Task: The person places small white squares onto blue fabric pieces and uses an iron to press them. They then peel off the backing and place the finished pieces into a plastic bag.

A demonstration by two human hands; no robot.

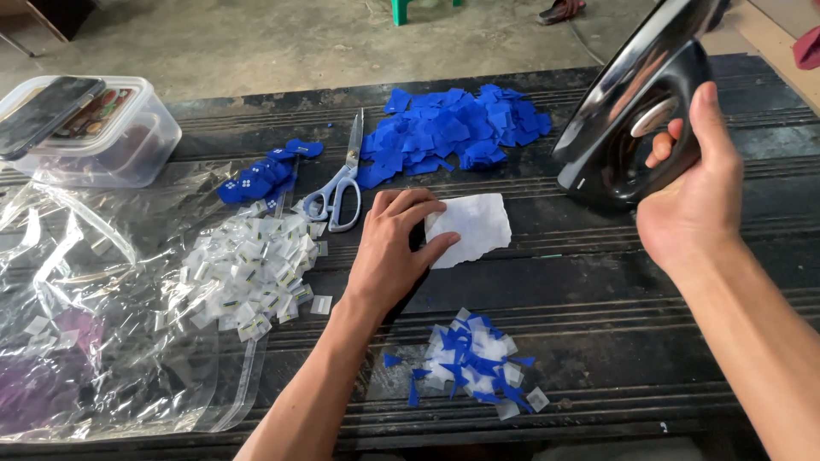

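Scissors (338, 192) with pale blue handles lie on the dark worktop (615, 307). Just right of them and farther back spreads a heap of blue fabric squares (453, 132). Left of the scissors sits a small stack of blue pieces (260, 175), below it a pile of white labels (248, 273) on clear plastic bags (94, 324). Far left stands a clear lidded container (94, 128).
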